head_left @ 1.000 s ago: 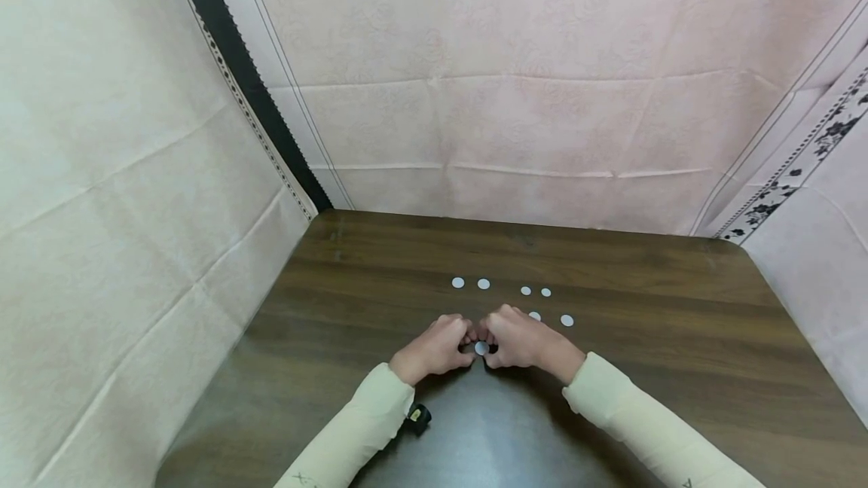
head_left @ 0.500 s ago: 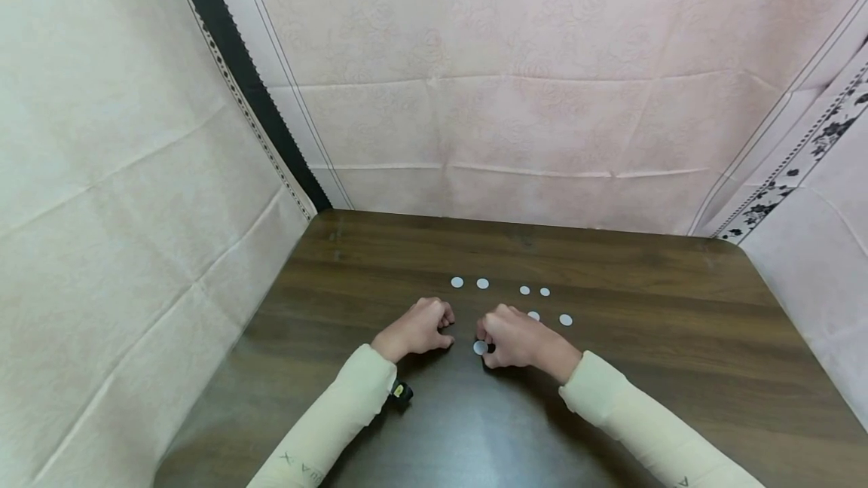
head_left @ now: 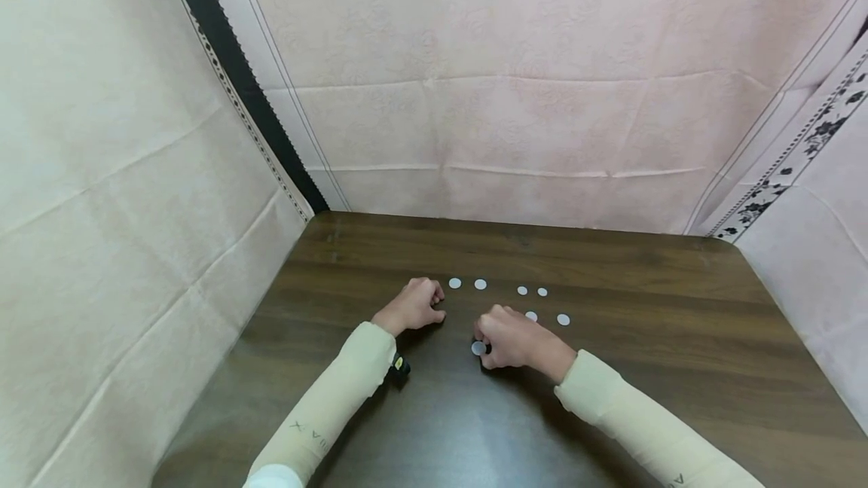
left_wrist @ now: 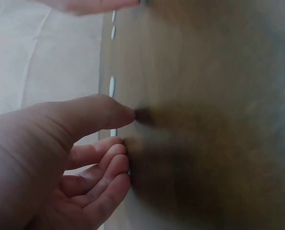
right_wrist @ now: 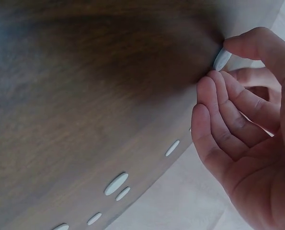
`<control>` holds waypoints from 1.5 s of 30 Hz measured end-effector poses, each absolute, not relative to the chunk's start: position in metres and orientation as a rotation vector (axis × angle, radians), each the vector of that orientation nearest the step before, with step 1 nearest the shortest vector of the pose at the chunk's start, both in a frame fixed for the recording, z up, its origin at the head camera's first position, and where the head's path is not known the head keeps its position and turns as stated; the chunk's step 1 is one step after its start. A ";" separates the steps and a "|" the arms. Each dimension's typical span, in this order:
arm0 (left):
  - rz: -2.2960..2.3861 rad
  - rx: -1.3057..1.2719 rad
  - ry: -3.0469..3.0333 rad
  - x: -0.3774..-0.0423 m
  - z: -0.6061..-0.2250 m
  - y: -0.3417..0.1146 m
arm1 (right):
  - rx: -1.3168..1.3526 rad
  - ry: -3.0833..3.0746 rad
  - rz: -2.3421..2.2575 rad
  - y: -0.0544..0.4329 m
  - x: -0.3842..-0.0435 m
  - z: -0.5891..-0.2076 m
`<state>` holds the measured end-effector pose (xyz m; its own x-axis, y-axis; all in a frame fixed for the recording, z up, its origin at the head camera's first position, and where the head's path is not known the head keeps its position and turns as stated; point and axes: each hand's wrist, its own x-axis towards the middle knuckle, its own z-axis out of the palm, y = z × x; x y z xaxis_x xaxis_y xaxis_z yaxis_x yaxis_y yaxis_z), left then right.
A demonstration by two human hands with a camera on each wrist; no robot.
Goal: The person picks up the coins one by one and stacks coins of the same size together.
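Disc (head_left: 478, 349), round and white, is pinched between the thumb and fingertips of the right hand (head_left: 513, 337), near the middle of the brown wood-grain tabletop (head_left: 376, 258). One second ago the left hand (head_left: 411, 305) was right beside it; now that hand is farther forward and left, loosely curled, gripping nothing visible, near the leftmost of six other white discs (head_left: 455, 283).
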<state>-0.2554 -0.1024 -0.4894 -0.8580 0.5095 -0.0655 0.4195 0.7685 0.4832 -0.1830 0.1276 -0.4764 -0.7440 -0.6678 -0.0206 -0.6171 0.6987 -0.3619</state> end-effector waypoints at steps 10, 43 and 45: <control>0.735 0.593 2.797 -0.285 -0.492 -0.099 | -1.064 2.763 -0.447 0.124 -0.182 -0.476; 0.274 1.041 2.622 -0.333 -0.470 -0.065 | -1.025 2.775 -0.415 0.124 -0.182 -0.473; 0.237 1.058 2.623 -0.336 -0.472 -0.063 | -1.028 2.777 -0.414 0.124 -0.182 -0.473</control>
